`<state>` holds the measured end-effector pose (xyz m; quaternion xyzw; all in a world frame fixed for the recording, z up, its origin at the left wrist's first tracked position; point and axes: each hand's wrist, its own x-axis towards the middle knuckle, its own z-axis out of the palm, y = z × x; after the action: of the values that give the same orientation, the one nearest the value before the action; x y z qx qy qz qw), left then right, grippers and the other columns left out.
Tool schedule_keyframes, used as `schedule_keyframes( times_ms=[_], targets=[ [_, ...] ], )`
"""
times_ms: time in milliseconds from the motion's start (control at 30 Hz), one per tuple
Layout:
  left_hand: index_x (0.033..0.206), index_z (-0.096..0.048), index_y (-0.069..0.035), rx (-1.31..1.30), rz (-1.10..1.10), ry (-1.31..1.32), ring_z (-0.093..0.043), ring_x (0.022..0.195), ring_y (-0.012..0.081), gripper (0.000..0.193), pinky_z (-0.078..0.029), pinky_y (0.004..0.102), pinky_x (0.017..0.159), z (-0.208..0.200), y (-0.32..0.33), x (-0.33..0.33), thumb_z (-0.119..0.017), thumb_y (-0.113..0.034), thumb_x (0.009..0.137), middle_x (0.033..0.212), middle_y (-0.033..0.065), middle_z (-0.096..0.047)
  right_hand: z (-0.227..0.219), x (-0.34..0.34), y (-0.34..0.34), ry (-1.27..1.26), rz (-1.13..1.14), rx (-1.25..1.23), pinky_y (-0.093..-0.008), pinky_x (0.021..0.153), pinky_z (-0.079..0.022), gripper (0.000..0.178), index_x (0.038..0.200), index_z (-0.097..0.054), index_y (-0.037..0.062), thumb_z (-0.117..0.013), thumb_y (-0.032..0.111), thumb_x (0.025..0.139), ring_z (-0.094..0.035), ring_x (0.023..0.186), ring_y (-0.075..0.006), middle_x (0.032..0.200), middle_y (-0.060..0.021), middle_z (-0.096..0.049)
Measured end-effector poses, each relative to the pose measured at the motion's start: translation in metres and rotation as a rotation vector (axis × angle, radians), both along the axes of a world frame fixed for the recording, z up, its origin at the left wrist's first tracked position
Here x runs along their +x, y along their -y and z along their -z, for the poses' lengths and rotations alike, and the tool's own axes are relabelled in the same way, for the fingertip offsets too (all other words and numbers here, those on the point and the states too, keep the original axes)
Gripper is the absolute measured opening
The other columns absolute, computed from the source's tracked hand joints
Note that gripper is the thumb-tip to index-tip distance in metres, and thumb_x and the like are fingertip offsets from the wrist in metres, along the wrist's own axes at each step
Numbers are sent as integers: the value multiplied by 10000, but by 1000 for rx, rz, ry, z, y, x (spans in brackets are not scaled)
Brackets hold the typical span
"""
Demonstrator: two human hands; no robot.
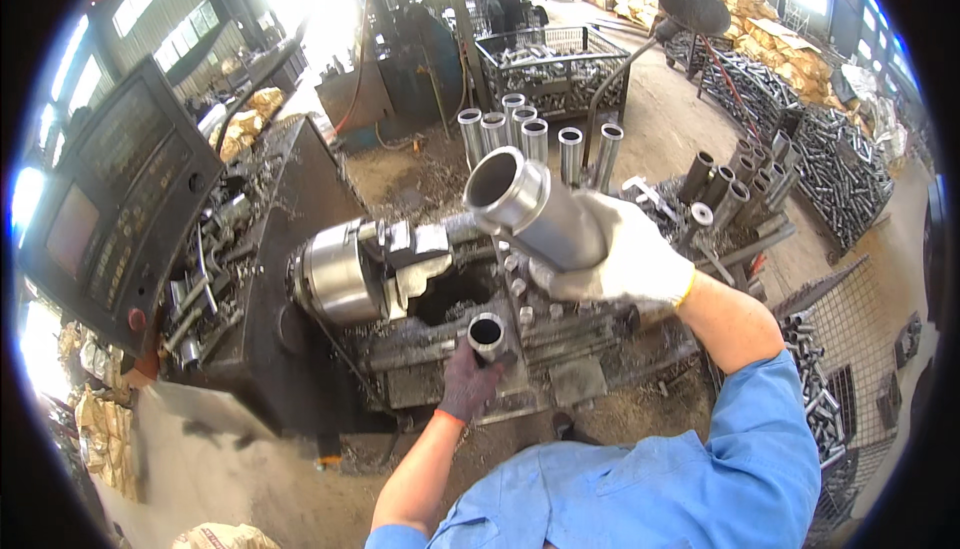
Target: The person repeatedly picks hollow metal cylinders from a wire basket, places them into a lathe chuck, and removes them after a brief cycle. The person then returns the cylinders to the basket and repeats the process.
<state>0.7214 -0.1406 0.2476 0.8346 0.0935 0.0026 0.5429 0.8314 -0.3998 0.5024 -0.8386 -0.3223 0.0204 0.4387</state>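
Note:
My right hand [635,254], in a white glove, is wrapped round a thick metal tube [550,217], raised and tilted so its open end points up and left. Lower down, my left hand [468,385], in a dark glove, grips a second metal tube [487,333] whose round mouth faces up. Left of both hands sits the shiny lathe chuck [345,274], with a whitish rag or glove-like piece [420,277] beside its jaws. The chuck and the raised tube are apart. Metal chips lie over the lathe bed [430,354].
A control panel [120,209] leans in at the left. Several finished-looking tubes [535,139] stand beyond the lathe, darker tubes [720,184] to the right. A wire crate [560,64] of metal parts stands behind; a round disc on a stand [694,9] rises at the back right.

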Motion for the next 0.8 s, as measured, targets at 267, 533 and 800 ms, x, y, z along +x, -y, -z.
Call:
schedule_keyframes(
  times_ms=[267,533,800],
  targets=[
    [1484,-486,-53,-1017,-124,130,-625,1262,264,561,-510,432,1102,-53,2,-99,-647,-365,1047,1356,141,-617,140,-136,-67,-1165,-291,191,-284,580,-555,553,1259,-668,-25,-880,255,832,-679,683,-128,934,-85,-734],
    [1372,-580,9,-1055,-415,-23,-650,1171,274,505,-515,440,1084,7,13,-90,-790,-187,957,1274,137,-660,249,-150,-55,-819,-124,-528,-402,717,-568,669,998,-800,-7,-832,619,764,-716,739,-220,810,-128,-762],
    [1224,-638,-37,-1684,-400,-153,-662,1165,370,377,-490,568,1097,25,-13,-114,-657,-334,992,1241,173,-698,252,-149,-32,-897,-212,-166,-364,881,-577,672,1256,-660,23,-914,375,743,-706,926,-214,1031,-91,-757]
  ],
)
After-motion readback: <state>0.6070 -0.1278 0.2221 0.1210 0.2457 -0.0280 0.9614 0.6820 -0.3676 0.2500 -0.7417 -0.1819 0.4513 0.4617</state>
